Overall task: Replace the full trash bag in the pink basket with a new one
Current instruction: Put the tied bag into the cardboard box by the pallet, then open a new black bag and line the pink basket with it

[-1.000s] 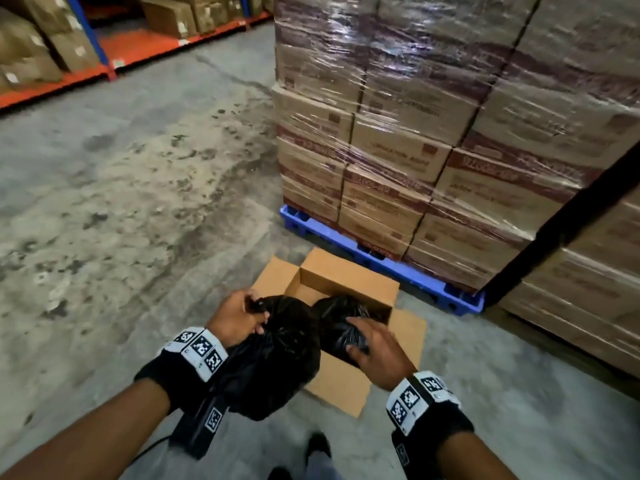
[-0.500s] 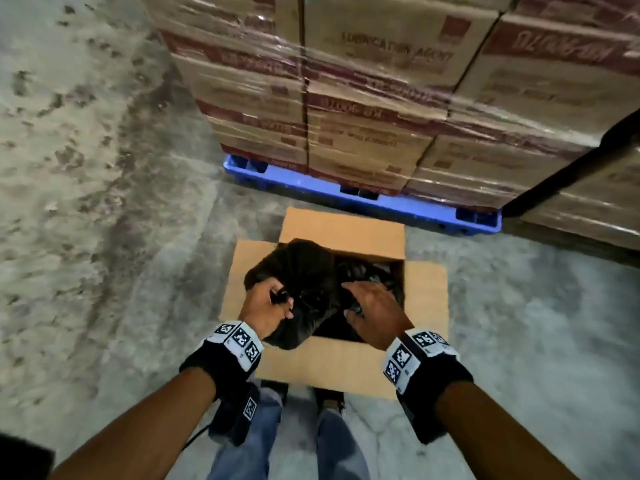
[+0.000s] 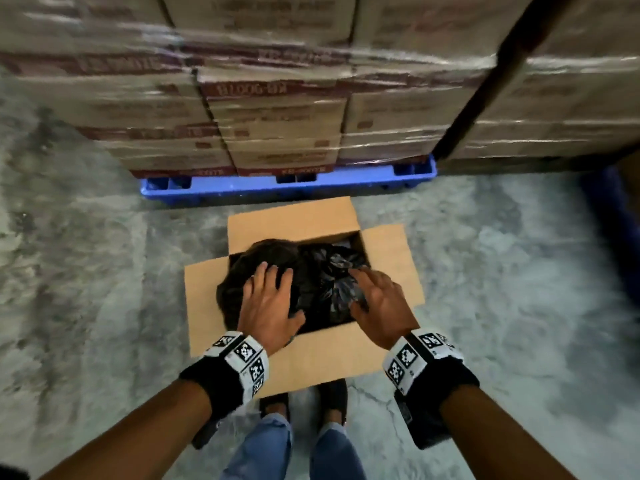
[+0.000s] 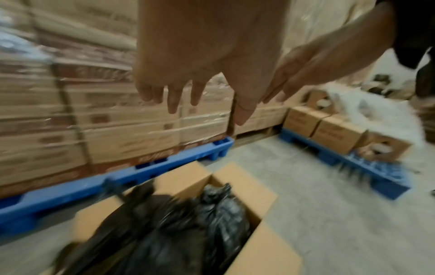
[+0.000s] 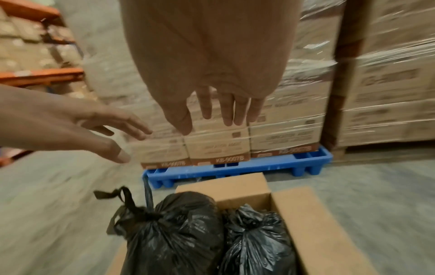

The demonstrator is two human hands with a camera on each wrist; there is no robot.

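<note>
The tied full trash bag stands in the open cardboard box on the floor, beside a second black bag. It looks soft, bulky and fairly light; the knotted neck is the best hold. Left hand and right hand hover above with fingers spread wide, holding nothing. Contact with the bags cannot be confirmed.

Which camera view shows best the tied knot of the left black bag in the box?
The right wrist view: the tied knot stands sharp and unobstructed on the left black bag. In the left wrist view it is blurred by motion. In the head view I cannot find it.
</note>
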